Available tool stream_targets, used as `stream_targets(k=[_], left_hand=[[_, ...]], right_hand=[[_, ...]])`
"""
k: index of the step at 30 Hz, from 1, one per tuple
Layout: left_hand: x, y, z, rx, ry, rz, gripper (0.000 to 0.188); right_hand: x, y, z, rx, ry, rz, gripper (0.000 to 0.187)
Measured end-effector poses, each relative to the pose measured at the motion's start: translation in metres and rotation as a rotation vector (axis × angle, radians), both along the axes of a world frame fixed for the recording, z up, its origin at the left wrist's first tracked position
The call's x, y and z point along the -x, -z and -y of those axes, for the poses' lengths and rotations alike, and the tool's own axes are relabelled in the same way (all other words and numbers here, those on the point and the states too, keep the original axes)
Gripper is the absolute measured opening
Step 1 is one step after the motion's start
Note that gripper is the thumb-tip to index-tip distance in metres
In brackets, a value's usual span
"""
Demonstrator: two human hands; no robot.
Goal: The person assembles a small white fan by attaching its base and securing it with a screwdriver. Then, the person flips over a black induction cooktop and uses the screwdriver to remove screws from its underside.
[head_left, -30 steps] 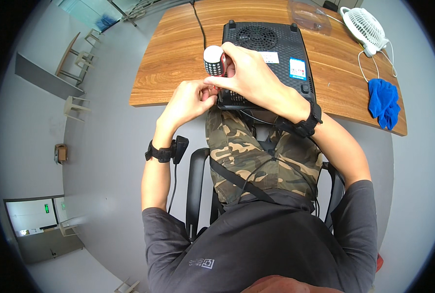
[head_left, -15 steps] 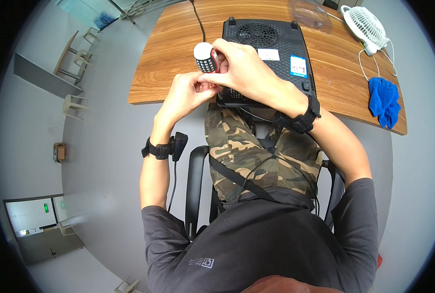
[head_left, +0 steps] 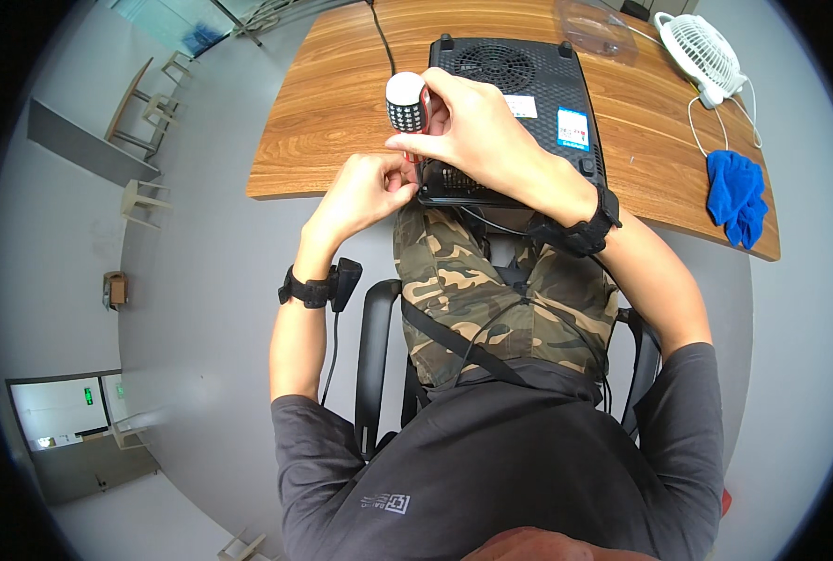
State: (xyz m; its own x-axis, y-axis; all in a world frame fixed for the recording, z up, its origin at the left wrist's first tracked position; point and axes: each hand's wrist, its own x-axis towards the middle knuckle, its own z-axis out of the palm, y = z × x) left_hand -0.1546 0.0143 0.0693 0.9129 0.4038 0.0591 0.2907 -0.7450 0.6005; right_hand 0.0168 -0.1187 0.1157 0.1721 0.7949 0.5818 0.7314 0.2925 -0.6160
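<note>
A flat black appliance [head_left: 552,84] lies underside up at the table's near edge, showing a round fan grille, stubby feet and two stickers. My right hand [head_left: 477,122] is closed around a screwdriver [head_left: 407,110] with a white, black and red handle, held upright over the appliance's near left corner. My left hand [head_left: 365,192] is closed in a pinch at that same corner, beside the lower end of the screwdriver. Whatever is between its fingertips is too small and hidden to make out. The screwdriver's tip is also hidden by my fingers.
The wooden table [head_left: 327,93] carries a white fan [head_left: 702,56] at the far right, with a clear plastic cover [head_left: 592,28] near it. A blue cloth [head_left: 736,196] hangs over the right edge. A black cable [head_left: 382,37] runs across the back.
The screwdriver and my right hand have shifted slightly right, over the appliance's corner. My left hand has moved a little right and down, and the hands are slightly farther apart.
</note>
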Motion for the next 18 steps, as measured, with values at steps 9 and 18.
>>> stream_targets(k=[9,18], left_hand=[[-0.003,0.009,0.001,-0.023,0.003,-0.024,0.011],[-0.001,0.028,-0.005,-0.046,-0.031,0.019,0.012]], right_hand=[[0.0,0.004,0.005,0.005,-0.015,0.044,0.047],[0.012,0.001,0.005,0.025,-0.063,0.107,0.046]])
